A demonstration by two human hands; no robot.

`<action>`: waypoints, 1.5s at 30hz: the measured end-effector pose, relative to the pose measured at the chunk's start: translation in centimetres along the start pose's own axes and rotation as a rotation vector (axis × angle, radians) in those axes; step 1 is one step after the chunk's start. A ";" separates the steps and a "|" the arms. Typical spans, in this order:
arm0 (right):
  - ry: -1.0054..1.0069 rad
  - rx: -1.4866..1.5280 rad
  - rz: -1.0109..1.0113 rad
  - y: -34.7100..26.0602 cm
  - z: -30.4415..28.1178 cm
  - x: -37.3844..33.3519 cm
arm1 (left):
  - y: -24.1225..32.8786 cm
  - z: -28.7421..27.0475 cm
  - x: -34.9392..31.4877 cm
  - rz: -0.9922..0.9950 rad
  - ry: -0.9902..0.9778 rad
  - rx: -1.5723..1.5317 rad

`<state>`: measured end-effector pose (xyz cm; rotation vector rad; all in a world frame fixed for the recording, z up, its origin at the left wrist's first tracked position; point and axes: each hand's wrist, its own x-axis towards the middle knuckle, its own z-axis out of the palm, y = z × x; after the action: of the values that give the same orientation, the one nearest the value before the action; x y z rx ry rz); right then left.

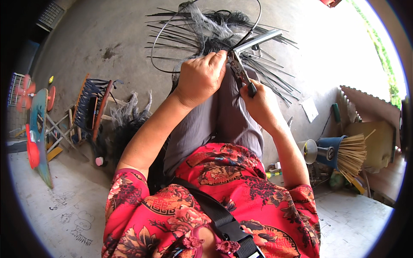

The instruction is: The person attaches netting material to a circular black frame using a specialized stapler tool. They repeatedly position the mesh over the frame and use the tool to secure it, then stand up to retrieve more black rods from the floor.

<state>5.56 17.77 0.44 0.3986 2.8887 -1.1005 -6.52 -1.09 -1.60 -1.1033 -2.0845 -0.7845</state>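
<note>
1. Head view: two bare hands meet at a metal hand tool (239, 69), which sits above the knees of the grey trousers (195, 116) and serves as landmark for the places below.
2. Just left of the tool, the left hand (201, 76) is curled tight. Its fingers appear to pinch a dark wire (164, 29), though the exact pinch point is hidden; gripping so close to the tool's head probably steadies the work.
3. Below the tool, the right hand (260, 104) has its fingers wrapped around the black handle end. This low grip likely gives leverage, while the tool's pale grey arm points up and away to the right.
4. The wire forms a wide loop above and left of the tool, perhaps left loose because only its gathered part needs holding.
5. Beyond the tool, thin dark rods (284, 92) fan out to both sides, with black fibres (217, 45) and wispy grey strands (202, 21) tangled among them, apparently within easy reach.
6. Far right of the tool and lower, a blue bucket (329, 160) holds pale sticks (355, 152) bunched together, presumably so they do not scatter.
7. Well left of the tool, a chair-like wooden frame (99, 114) with dark straps stands near a teal board (39, 129), both apart from the hands.
</note>
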 end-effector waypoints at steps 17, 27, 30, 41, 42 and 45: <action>0.012 0.026 -0.024 3.2 9.2 8.8 | -6.0 0.4 -1.3 -0.055 -0.061 0.042; -0.034 -0.277 -0.137 -2.8 3.2 1.3 | -3.6 -3.7 -3.6 -0.123 0.008 0.053; -0.353 -0.102 0.096 -2.8 -0.4 -0.6 | -1.8 -5.3 -3.4 -0.087 -0.038 0.112; -0.824 -0.494 -0.435 3.1 6.0 -13.2 | -6.7 -16.2 -1.1 -0.618 0.390 -0.661; -0.809 -0.548 -0.472 4.2 7.8 -14.1 | -6.9 -17.0 -1.4 -0.562 0.345 -0.513; -0.725 -0.581 -0.574 5.3 9.6 -13.9 | -9.2 -14.7 -4.1 -0.409 0.244 -0.287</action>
<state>19.67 12.14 -8.66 -0.7246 2.4812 -0.2513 -8.82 -18.34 2.44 -0.6777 -2.0512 -1.3787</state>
